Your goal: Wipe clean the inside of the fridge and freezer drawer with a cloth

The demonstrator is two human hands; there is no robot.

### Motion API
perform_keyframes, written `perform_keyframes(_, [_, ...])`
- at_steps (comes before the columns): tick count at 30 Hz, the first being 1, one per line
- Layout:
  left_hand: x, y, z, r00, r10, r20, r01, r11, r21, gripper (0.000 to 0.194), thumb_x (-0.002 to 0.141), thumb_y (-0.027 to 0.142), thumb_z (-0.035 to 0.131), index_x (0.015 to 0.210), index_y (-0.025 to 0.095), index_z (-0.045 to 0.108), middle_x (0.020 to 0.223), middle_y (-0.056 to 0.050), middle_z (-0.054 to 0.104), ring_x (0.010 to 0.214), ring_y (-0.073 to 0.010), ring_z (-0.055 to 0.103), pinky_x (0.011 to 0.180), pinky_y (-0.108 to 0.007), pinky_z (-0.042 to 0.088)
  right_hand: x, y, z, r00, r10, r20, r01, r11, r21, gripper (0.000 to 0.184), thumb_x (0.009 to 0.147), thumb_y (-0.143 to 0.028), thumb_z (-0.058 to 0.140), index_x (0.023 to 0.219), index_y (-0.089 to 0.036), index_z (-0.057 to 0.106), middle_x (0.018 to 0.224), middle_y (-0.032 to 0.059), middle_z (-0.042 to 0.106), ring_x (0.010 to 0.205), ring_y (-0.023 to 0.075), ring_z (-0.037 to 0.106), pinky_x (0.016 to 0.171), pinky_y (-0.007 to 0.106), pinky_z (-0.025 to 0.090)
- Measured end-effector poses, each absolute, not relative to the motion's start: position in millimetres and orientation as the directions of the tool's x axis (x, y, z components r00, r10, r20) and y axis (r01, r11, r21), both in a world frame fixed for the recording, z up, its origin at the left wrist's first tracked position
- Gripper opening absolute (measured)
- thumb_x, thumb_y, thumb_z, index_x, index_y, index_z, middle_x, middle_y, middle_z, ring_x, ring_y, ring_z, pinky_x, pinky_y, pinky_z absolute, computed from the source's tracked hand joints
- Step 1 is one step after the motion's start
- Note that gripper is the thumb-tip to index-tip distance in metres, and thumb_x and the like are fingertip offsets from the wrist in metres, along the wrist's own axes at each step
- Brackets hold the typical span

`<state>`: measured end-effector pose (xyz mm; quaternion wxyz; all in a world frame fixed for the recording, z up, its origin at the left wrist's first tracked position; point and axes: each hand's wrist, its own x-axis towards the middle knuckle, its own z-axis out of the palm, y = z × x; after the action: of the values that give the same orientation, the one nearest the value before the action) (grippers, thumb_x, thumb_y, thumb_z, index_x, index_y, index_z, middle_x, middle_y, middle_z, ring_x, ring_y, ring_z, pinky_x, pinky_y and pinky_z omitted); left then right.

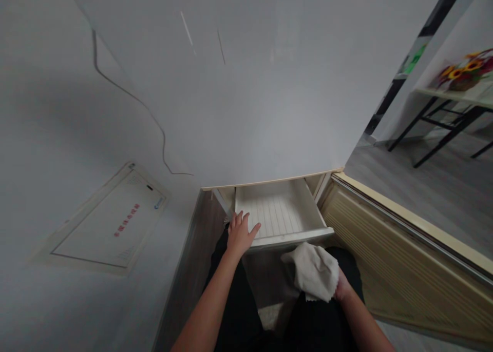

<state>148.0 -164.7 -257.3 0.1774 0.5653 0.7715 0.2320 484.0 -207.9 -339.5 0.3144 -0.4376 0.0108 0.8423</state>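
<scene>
your right hand (pixel 342 285) grips a bunched cloth (pixel 316 271) before the drawer (pixel 279 208)'s front edge; your left fingers (pixel 245 219), loosely spread at its near left corner, could be pinched should the drawer slide in.

Grey plank floor (pixel 442 188) | pale table (pixel 435 92), black legs, sunflowers (pixel 464 71) on it | white wall panel (pixel 127 229)

1. A thin grey cable (pixel 143 104) winds down the wall (pixel 34 136).
2. Below it, a flat wall panel (pixel 103 226) bears red characters (pixel 127 220).
3. Sunflowers and red blooms (pixel 460 72) stand on a dark-legged table (pixel 435 93) at far right.
4. Grey plank flooring (pixel 393 188) runs beneath the table.
</scene>
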Motion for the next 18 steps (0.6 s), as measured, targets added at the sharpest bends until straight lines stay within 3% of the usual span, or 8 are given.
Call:
perform_keyframes(5, [158,-164,-257,-0.290,0.954,-0.077,0.849,0.294,0.439,0.052,0.099,0.059,0.053,0.136,0.024,0.062,0.169,-0.017,0.040,0.163,-0.0379,0.018,0.124,-0.059,0.033,481,-207,-323,-0.396,0.449,-0.801,-0.586,-0.795,-0.156,0.038,0.100,-0.039,0.047,0.089,-0.019,0.077,0.086,0.0102,0.080,0.110,0.0256,0.075,0.117,0.042,0.048])
perform_keyframes(8, [158,-165,-256,-0.268,0.959,-0.088,0.862,0.279,0.423,0.049,0.100,0.059,0.051,0.131,0.024,0.065,0.165,-0.017,0.046,0.163,-0.0379,0.018,0.123,-0.059,0.035,480,-207,-320,-0.384,0.456,-0.803,-0.591,-0.789,-0.165,0.038,0.100,-0.038,0.047,0.088,-0.018,0.077,0.086,0.0117,0.079,0.112,0.0258,0.075,0.119,0.042,0.046])
perform_keyframes(13, [156,-166,-258,-0.242,0.968,-0.068,0.838,0.244,0.487,0.037,0.099,0.054,0.056,0.118,0.025,0.069,0.151,-0.014,0.061,0.164,-0.0368,0.018,0.123,-0.055,0.035,478,-208,-324,-0.390,0.491,-0.779,-0.535,-0.810,-0.242,0.028,0.089,-0.041,0.061,0.085,-0.018,0.076,0.082,0.0125,0.079,0.115,0.0306,0.073,0.118,0.047,0.045])
perform_keyframes(18, [153,-166,-262,-0.264,0.964,-0.027,0.762,0.226,0.607,0.026,0.094,0.048,0.068,0.105,0.024,0.070,0.143,-0.014,0.067,0.163,-0.0356,0.021,0.126,-0.053,0.032,482,-209,-329,-0.402,0.546,-0.735,-0.520,-0.797,-0.307,0.029,0.092,-0.042,0.057,0.087,-0.020,0.077,0.085,0.0128,0.079,0.106,0.0293,0.076,0.115,0.044,0.049])
